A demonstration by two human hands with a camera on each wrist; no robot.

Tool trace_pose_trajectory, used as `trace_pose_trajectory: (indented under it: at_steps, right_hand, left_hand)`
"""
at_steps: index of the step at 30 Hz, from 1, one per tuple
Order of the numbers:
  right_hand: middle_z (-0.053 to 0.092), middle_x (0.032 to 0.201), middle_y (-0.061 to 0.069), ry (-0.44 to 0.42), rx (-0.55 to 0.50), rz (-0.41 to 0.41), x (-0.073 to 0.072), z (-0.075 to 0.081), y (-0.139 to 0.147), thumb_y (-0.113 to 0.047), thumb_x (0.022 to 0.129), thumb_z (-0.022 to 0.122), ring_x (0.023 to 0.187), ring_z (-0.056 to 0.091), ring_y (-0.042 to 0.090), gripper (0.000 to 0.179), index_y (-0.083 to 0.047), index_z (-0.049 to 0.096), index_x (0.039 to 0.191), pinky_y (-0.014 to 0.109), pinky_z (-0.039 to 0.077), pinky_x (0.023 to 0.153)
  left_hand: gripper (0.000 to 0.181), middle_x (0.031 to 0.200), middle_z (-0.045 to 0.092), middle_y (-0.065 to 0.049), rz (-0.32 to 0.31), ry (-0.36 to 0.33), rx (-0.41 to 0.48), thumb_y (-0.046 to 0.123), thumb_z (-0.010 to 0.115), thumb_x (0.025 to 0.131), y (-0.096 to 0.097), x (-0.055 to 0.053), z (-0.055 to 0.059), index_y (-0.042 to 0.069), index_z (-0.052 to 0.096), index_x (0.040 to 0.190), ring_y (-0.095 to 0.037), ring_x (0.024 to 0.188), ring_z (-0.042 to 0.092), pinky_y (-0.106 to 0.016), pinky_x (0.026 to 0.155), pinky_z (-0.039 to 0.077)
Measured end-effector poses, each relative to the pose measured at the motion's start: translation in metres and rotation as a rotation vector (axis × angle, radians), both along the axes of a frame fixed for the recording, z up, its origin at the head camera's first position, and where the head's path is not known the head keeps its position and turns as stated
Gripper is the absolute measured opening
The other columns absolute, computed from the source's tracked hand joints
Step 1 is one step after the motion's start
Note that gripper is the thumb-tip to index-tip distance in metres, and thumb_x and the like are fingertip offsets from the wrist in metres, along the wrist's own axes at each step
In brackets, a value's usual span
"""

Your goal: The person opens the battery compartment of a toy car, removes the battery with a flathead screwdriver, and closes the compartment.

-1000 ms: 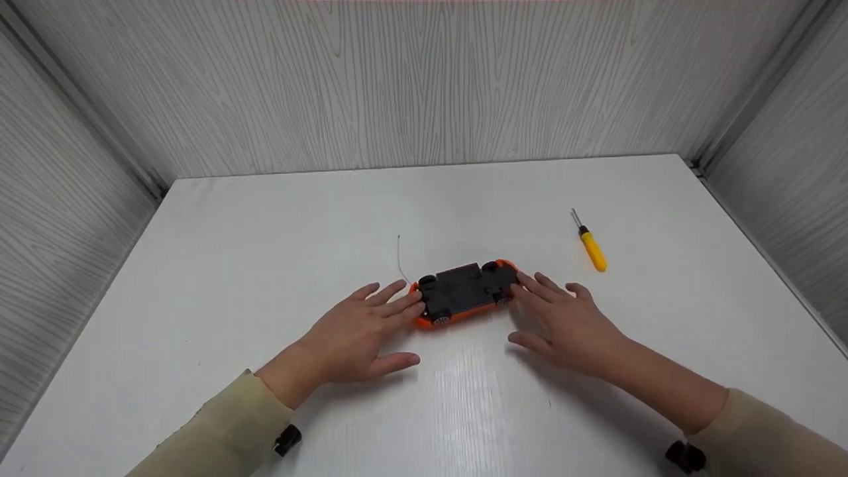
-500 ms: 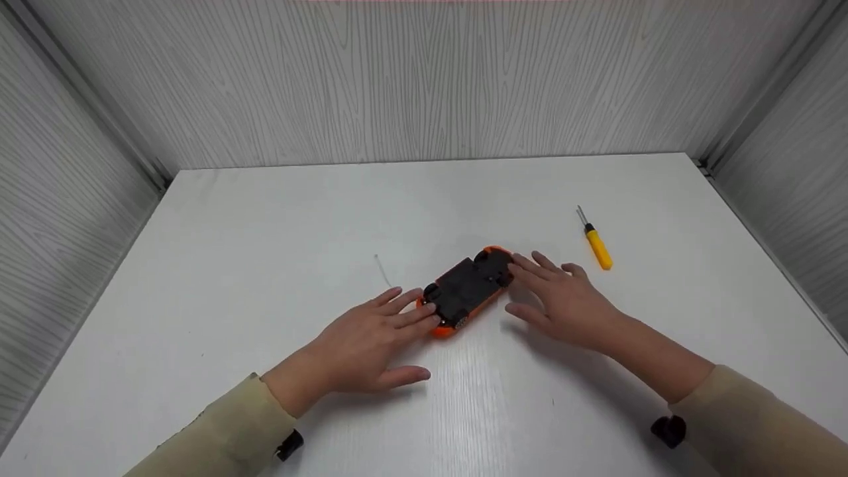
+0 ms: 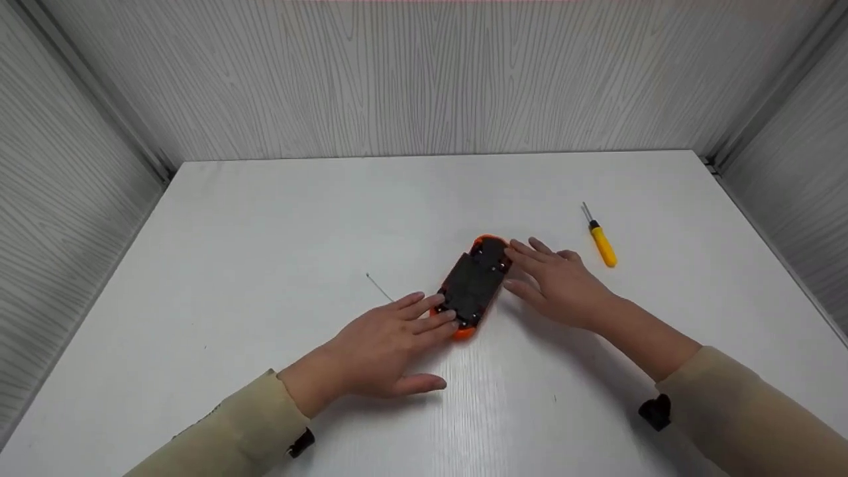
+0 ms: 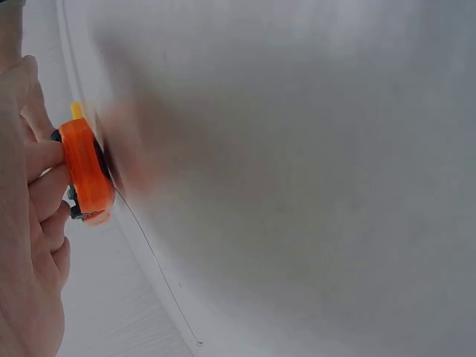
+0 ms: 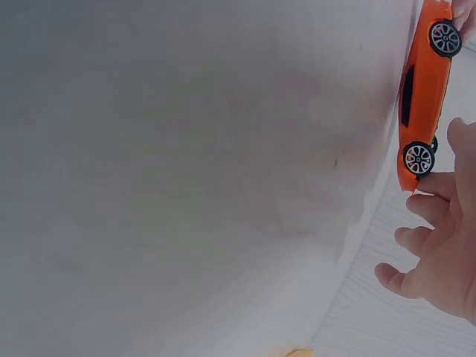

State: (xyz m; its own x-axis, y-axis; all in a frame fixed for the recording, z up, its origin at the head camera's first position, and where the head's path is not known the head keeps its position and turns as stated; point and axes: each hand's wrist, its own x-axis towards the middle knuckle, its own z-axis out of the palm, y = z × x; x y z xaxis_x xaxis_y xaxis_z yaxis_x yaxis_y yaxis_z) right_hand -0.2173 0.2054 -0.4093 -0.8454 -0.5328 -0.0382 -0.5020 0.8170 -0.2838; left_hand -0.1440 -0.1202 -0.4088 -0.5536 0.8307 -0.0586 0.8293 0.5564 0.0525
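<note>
An orange toy car [image 3: 474, 285] lies upside down on the white table, its black underside and wheels facing up. Its long side slants from near left to far right in the head view. Fingers of my left hand [image 3: 387, 348] rest straight on the near end. My right hand [image 3: 563, 281] touches the far right end with extended fingertips, thumb apart. A thin wire [image 3: 379, 286] sticks out past the left fingers, and in the left wrist view the wire [image 4: 158, 260] runs from the orange body [image 4: 88, 167]. Silver-spoked wheels [image 5: 419, 158] show in the right wrist view.
A screwdriver [image 3: 603, 245] with a yellow handle lies to the right, behind my right hand. Grey wood-grained panels [image 3: 424, 79] stand behind the table and at both sides. Small dark devices [image 3: 656, 412] sit at both cuffs.
The toy car has turned counterclockwise, its right end swinging away and its left end coming nearer. Both hands shifted along with it. The wire's free end moved left and nearer.
</note>
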Motion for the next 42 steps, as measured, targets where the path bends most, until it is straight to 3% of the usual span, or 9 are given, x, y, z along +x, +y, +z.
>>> trace_pose_trajectory:
  at_steps: [18, 32, 38, 42]
  right_hand:
    - [0.035, 0.170, 0.008, -0.032, -0.020, -0.024, -0.019, 0.000, -0.020, -0.051, 0.112, 0.047, 0.158, 0.026, 0.038, 0.063, -0.017, 0.041, 0.165, 0.070, 0.027, 0.119]
    - [0.034, 0.170, 0.009, -0.066, -0.042, -0.034, -0.023, -0.002, -0.024, -0.053, 0.112, 0.045, 0.159, 0.024, 0.037, 0.062, -0.022, 0.041, 0.166, 0.069, 0.026, 0.119]
    - [0.038, 0.169, 0.010, -0.059, -0.117, -0.046, -0.024, -0.002, -0.020, -0.052, 0.112, 0.047, 0.156, 0.031, 0.037, 0.063, -0.020, 0.042, 0.165, 0.064, 0.029, 0.122]
    - [0.045, 0.165, 0.006, -0.079, -0.243, -0.078, -0.022, -0.001, -0.016, -0.048, 0.110, 0.054, 0.152, 0.041, 0.031, 0.060, -0.021, 0.045, 0.164, 0.057, 0.035, 0.121]
  left_hand:
    - [0.083, 0.166, 0.043, -0.004, -0.102, 0.064, 0.016, 0.073, 0.032, 0.106, 0.020, 0.006, -0.002, 0.013, 0.043, 0.164, -0.023, 0.160, 0.023, -0.038, 0.130, 0.011]
    - [0.083, 0.167, 0.041, -0.002, -0.091, 0.033, 0.055, 0.072, 0.035, 0.106, 0.024, 0.008, -0.004, 0.014, 0.040, 0.165, -0.021, 0.160, 0.022, -0.035, 0.130, 0.009]
    - [0.078, 0.168, 0.041, -0.003, -0.065, 0.020, 0.178, 0.065, 0.046, 0.107, 0.018, 0.006, -0.004, 0.013, 0.042, 0.164, -0.020, 0.159, 0.026, -0.034, 0.129, 0.013]
    - [0.078, 0.167, 0.042, -0.006, 0.026, -0.050, 0.317, 0.059, 0.060, 0.104, 0.014, 0.000, -0.001, 0.011, 0.044, 0.163, -0.021, 0.157, 0.031, -0.036, 0.128, 0.020]
